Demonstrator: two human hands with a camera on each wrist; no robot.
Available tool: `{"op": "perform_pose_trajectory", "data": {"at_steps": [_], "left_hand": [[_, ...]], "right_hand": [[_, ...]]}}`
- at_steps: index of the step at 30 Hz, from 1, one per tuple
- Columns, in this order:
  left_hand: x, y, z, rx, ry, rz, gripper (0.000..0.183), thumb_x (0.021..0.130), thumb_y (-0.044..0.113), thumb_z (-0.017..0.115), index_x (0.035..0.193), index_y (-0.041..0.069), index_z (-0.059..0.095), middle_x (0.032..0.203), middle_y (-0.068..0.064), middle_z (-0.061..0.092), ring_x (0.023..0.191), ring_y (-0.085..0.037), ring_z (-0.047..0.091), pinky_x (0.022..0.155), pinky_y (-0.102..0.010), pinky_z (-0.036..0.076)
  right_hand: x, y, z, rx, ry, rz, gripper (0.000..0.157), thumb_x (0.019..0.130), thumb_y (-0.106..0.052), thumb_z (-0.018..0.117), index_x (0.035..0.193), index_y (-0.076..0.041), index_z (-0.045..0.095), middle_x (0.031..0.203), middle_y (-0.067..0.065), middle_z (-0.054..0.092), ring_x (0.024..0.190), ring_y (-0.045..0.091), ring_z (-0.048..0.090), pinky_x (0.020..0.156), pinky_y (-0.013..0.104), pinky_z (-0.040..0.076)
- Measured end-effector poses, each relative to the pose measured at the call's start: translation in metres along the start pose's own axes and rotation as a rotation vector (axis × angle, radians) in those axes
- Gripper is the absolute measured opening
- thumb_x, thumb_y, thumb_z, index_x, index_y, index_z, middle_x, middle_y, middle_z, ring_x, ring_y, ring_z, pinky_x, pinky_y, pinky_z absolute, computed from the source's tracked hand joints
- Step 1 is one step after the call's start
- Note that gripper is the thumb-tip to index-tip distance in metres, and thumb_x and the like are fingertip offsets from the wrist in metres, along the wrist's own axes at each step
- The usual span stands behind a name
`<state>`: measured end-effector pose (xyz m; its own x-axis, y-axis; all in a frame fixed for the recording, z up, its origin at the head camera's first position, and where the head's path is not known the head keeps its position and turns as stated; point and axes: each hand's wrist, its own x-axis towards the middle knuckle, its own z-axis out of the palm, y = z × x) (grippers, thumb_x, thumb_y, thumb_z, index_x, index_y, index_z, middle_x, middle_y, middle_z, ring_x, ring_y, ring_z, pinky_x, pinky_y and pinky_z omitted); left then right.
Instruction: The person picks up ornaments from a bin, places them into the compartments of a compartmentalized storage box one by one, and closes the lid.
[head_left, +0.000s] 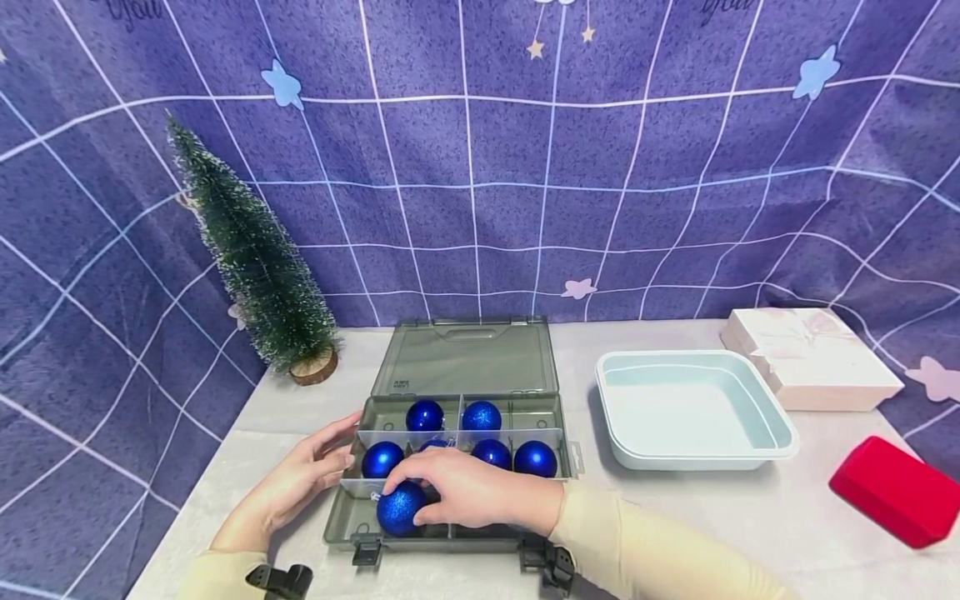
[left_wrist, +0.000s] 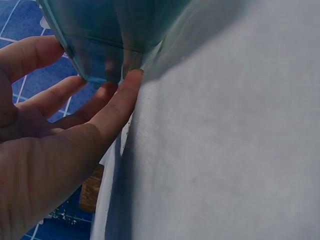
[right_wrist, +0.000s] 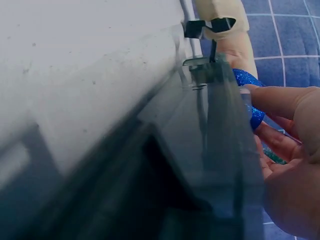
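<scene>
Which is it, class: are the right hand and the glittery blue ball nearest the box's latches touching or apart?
Touching. The head view shows it: the right hand has its thumb and fingers curled against the glittery blue ball.

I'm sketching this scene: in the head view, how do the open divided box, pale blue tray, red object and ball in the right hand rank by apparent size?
1. Open divided box
2. Pale blue tray
3. Red object
4. Ball in the right hand, clearly smallest

Baubles point(head_left: 535, 459) in box point(head_left: 345, 517); tree point(head_left: 251, 262) behind, left; tray point(head_left: 682, 417) right; carton point(head_left: 825, 367), case point(head_left: 896, 492) farther right.
</scene>
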<state>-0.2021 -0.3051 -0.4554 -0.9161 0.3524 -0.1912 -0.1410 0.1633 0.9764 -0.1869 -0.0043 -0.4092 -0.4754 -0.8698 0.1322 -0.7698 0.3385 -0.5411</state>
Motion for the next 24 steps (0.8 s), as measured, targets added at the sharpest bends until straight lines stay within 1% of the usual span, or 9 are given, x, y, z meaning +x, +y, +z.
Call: {"op": "perform_pose_trajectory", "data": {"at_steps": [2,4,7,11,15,19,24], "left_hand": [[0.000,0.000,0.000,0.000,0.000,0.000,0.074,0.101,0.008,0.057,0.163,0.005,0.017,0.163,-0.030,0.015,0.130,-0.023,0.041,0.099,-0.035,0.042],[0.000,0.000,0.000,0.000,-0.001,0.001,0.074,0.101,0.008,0.057,0.163,0.005,0.017,0.163,-0.030,0.014,0.133,-0.027,0.039,0.099,-0.036,0.041],[0.000,0.000,-0.001,-0.004,-0.005,0.002,0.074,0.101,0.008,0.057,0.163,0.005,0.017,0.163,-0.030,0.013,0.133,-0.027,0.039,0.099,-0.036,0.042],[0.000,-0.001,-0.001,-0.010,-0.010,0.000,0.074,0.101,0.008,0.056,0.163,0.005,0.016,0.163,-0.030,0.013,0.129,-0.020,0.041,0.098,-0.034,0.043],[-0.001,-0.001,-0.001,-0.004,-0.010,0.002,0.074,0.102,0.008,0.056,0.163,0.005,0.016,0.163,-0.031,0.014,0.130,-0.020,0.040,0.099,-0.035,0.042],[-0.001,-0.001,-0.001,-0.007,-0.008,0.006,0.073,0.102,0.008,0.056,0.163,0.005,0.017,0.163,-0.030,0.015,0.130,-0.022,0.040,0.099,-0.036,0.042],[0.000,-0.002,-0.001,-0.006,-0.009,0.000,0.074,0.102,0.008,0.057,0.163,0.005,0.017,0.163,-0.030,0.014,0.131,-0.023,0.040,0.098,-0.035,0.042]], "right_hand": [[0.001,0.000,0.002,-0.019,-0.001,-0.008,0.041,0.091,-0.017,0.080,0.129,-0.023,0.065,0.133,-0.012,0.064,0.120,0.004,0.054,0.101,0.019,0.041],[0.001,0.000,0.003,-0.045,-0.001,-0.022,0.041,0.090,-0.017,0.080,0.129,-0.022,0.066,0.132,-0.013,0.064,0.123,0.004,0.053,0.105,0.021,0.038],[0.001,-0.001,0.007,-0.083,0.001,-0.039,0.041,0.090,-0.015,0.080,0.128,-0.021,0.066,0.131,-0.013,0.064,0.128,0.004,0.050,0.110,0.023,0.035],[0.001,-0.002,0.012,-0.131,0.008,-0.040,0.041,0.089,-0.014,0.081,0.127,-0.022,0.066,0.131,-0.016,0.063,0.127,0.007,0.048,0.107,0.022,0.036],[0.000,-0.002,0.015,-0.167,0.011,-0.039,0.042,0.088,-0.013,0.081,0.126,-0.023,0.067,0.131,-0.017,0.062,0.126,0.007,0.048,0.105,0.019,0.037],[0.000,-0.001,0.016,-0.167,0.012,-0.041,0.041,0.088,-0.013,0.081,0.126,-0.023,0.067,0.131,-0.017,0.062,0.125,0.006,0.048,0.104,0.018,0.037],[-0.003,-0.001,0.012,-0.120,0.015,-0.056,0.038,0.092,-0.013,0.077,0.128,-0.020,0.066,0.133,-0.013,0.062,0.128,0.006,0.049,0.107,0.020,0.036]]}}
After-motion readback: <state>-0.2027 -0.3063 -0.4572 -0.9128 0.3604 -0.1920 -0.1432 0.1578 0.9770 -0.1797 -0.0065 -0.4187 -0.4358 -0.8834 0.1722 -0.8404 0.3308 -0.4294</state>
